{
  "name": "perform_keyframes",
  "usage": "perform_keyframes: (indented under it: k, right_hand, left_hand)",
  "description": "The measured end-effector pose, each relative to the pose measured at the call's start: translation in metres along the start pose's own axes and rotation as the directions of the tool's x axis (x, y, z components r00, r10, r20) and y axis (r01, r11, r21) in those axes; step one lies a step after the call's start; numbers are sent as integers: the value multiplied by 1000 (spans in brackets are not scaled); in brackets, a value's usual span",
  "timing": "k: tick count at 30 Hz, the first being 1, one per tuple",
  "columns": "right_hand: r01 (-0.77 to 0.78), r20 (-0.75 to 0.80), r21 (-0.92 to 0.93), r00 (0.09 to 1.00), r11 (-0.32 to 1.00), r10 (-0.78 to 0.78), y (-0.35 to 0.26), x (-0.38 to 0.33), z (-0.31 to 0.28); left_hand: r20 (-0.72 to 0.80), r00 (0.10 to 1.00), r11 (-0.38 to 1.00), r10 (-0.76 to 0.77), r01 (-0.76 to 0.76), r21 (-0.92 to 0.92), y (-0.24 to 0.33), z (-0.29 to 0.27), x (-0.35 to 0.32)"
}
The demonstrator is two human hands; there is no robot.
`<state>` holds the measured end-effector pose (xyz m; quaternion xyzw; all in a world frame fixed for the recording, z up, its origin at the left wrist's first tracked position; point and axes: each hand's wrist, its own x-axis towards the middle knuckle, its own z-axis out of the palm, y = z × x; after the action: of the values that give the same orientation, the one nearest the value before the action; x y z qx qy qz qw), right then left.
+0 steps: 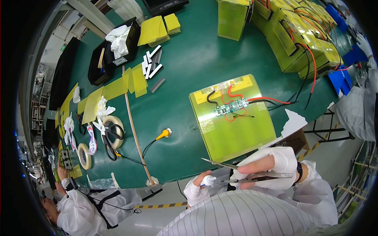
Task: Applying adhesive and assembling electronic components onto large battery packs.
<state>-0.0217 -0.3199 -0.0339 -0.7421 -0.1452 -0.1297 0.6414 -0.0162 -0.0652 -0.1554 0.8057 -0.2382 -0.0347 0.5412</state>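
Near the table's front edge my right hand (258,167), in a white fingerless glove, is closed around a pair of metal tweezers (281,174). Their pointed arms are spread and face left. To the left, my left hand (197,187) grips a small white tube with a blue band (208,181), its nozzle turned toward the tweezers. Just beyond both hands lies a flat yellow-green battery pack (236,135). A green circuit board (231,107) sits on top of it, with red and black wires (271,100) running off to the right.
Scissors (108,135) and tape rolls (84,156) lie at left, near yellow sheets (114,89) and black bins (100,65). More battery packs (291,39) stand at the back right. A yellow grounding clip lead (162,135) crosses the table. Other people work at lower left and far right.
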Motion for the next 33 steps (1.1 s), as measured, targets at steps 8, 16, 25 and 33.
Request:
perform_keyframes:
  k: [8, 16, 25, 33]
  right_hand:
    - [48, 6, -272, 999, 961, -48, -3, -4, -7]
    - [75, 90, 3, 993, 997, -75, 14, -14, -11]
    - [97, 129, -272, 990, 957, -64, -3, -8, 3]
    - [74, 310, -448, 948, 891, 78, -21, 1, 7]
  left_hand:
    - [46, 996, 984, -71, 77, -159, -27, -3, -21]
    - [-49, 998, 998, 44, -46, -37, -11, -3, -5]
    - [-118, 884, 705, -453, 274, -654, -108, -11, -84]
    - [-380, 871, 849, -311, 75, -522, -40, -11, -34]
